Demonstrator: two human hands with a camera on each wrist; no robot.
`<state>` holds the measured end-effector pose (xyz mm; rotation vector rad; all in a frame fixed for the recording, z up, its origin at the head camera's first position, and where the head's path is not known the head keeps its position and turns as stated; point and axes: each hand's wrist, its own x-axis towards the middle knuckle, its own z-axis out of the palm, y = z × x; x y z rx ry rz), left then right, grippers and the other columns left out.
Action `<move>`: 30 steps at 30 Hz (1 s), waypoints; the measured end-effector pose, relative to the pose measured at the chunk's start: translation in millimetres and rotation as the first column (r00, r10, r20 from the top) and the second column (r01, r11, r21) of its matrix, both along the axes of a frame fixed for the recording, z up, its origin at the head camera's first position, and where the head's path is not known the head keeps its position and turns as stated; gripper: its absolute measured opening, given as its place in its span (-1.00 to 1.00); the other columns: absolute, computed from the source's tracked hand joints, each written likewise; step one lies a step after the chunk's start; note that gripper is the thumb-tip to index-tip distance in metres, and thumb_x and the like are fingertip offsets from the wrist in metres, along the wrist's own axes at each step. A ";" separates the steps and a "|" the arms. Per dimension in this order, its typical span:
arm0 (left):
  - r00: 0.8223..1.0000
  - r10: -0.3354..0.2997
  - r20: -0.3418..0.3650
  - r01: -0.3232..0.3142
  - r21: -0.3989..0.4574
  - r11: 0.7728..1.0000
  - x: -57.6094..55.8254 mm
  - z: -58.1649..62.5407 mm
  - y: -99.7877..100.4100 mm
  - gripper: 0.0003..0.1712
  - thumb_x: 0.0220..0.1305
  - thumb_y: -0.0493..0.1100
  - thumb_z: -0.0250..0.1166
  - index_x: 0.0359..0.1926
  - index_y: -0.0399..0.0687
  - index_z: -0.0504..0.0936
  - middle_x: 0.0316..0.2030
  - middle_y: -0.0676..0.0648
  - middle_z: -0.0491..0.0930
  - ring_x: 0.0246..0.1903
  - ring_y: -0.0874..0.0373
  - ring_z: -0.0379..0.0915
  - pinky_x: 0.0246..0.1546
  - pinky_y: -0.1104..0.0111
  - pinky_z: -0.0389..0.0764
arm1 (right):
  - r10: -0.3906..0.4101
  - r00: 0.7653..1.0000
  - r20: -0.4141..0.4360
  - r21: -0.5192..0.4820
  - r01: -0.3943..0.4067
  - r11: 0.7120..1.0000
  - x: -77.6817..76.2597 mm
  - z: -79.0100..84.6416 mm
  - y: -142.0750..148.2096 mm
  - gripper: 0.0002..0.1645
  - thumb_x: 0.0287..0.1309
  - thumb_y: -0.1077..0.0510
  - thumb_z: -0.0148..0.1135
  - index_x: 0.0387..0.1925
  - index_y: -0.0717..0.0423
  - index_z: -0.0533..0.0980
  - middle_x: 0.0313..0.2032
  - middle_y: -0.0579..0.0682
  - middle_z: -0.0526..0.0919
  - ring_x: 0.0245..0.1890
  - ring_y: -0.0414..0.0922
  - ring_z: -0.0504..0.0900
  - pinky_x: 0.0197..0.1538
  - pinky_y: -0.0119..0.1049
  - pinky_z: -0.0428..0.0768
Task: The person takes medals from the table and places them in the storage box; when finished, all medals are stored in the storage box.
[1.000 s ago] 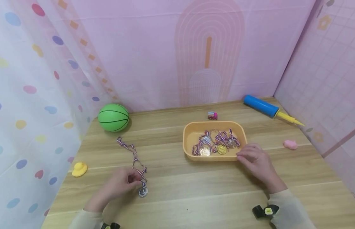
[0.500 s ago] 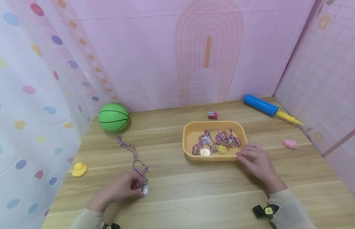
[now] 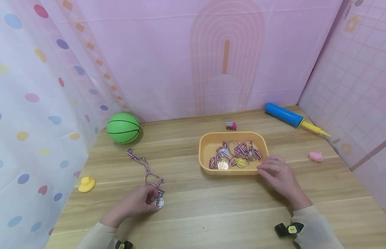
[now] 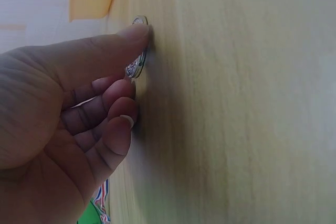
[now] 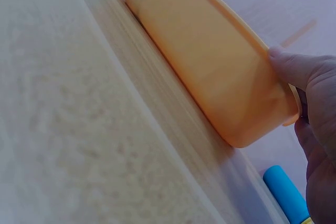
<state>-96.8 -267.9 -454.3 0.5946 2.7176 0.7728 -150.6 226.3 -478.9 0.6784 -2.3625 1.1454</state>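
Note:
My left hand (image 3: 135,204) pinches a silver medal (image 3: 160,203) at the table's front left. In the left wrist view the thumb lies over the medal (image 4: 135,67), seen nearly edge-on, with curled fingers beside it. Its striped ribbon (image 3: 147,168) trails away across the wood toward the ball. At the right, my right hand (image 3: 281,177) grips the front right corner of an orange plastic bin (image 3: 203,165). The right wrist view has the thumb on the rim of the bin (image 5: 210,61). Inside the bin lie gold medals (image 3: 241,162) and silver medals (image 3: 224,152) with tangled ribbons.
A green ball (image 3: 123,128) stands at the back left, with a yellow rubber duck (image 3: 86,184) nearer the left edge. Behind the bin is a small pink toy truck (image 3: 231,125). A blue hand pump (image 3: 284,114) and a pink toy (image 3: 315,156) lie at the right.
My left hand has gone from the ribbon near the medal to the medal itself and shifted slightly right with it. The right hand and the bin stay where they were.

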 end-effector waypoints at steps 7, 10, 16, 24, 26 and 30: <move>1.000 0.019 -0.022 -0.019 0.004 1.000 -3.3 -0.4 4.0 -0.66 -0.16 -0.05 0.56 -0.41 0.04 0.56 -0.54 0.16 0.46 -0.52 0.34 0.36 -0.48 0.45 0.47 | -0.011 1.000 0.020 -0.001 0.011 1.000 0.5 0.2 -0.4 -0.78 -0.10 0.35 0.48 -0.35 0.07 0.70 -0.35 -0.17 0.72 -0.10 -0.16 0.47 0.02 -0.47 0.34; 0.999 0.021 -0.027 -0.021 0.005 1.000 -4.0 0.4 5.4 -0.68 -0.17 -0.07 0.56 -0.43 0.04 0.56 -0.56 0.17 0.46 -0.53 0.34 0.35 -0.49 0.45 0.46 | -0.009 1.000 0.015 -0.002 0.009 1.000 0.5 -0.1 -0.3 -0.76 -0.11 0.35 0.48 -0.34 0.03 0.70 -0.35 -0.17 0.72 -0.11 -0.17 0.48 0.02 -0.47 0.34; 0.999 0.004 -0.036 -0.004 -0.008 1.000 -4.7 0.8 7.3 -0.71 -0.15 -0.10 0.54 -0.43 0.07 0.57 -0.56 0.20 0.46 -0.52 0.36 0.35 -0.48 0.45 0.45 | 0.000 1.000 -0.007 -0.004 0.000 1.000 0.7 -0.2 0.4 -0.73 -0.13 0.35 0.49 -0.34 0.01 0.70 -0.33 -0.18 0.72 -0.09 -0.18 0.48 0.03 -0.49 0.34; 1.000 0.017 -0.026 -0.018 -0.053 0.998 -4.8 2.2 9.9 -0.67 -0.15 -0.08 0.54 -0.43 0.06 0.52 -0.52 0.19 0.45 -0.49 0.34 0.34 -0.45 0.44 0.44 | -0.007 1.000 -0.011 0.008 0.007 1.000 0.2 -1.2 0.3 -0.75 -0.13 0.34 0.49 -0.34 0.03 0.70 -0.35 -0.18 0.72 -0.10 -0.18 0.48 0.01 -0.48 0.36; 1.000 0.025 -0.018 -0.026 -0.056 0.998 -4.2 2.7 10.6 -0.65 -0.16 -0.09 0.54 -0.44 0.05 0.49 -0.52 0.18 0.44 -0.50 0.33 0.33 -0.46 0.44 0.43 | -0.011 1.000 -0.010 0.011 0.011 1.000 0.3 -1.0 -0.1 -0.75 -0.12 0.34 0.49 -0.34 0.02 0.70 -0.36 -0.18 0.72 -0.12 -0.17 0.48 0.01 -0.47 0.37; 0.999 0.039 0.007 -0.039 -0.042 0.998 -2.7 4.1 12.0 -0.63 -0.16 -0.14 0.54 -0.46 0.03 0.45 -0.52 0.15 0.42 -0.51 0.31 0.32 -0.49 0.44 0.41 | -0.010 1.000 -0.007 0.010 0.010 1.000 0.6 -0.1 -0.6 -0.75 -0.12 0.34 0.49 -0.34 0.02 0.70 -0.35 -0.18 0.71 -0.12 -0.17 0.48 0.00 -0.46 0.37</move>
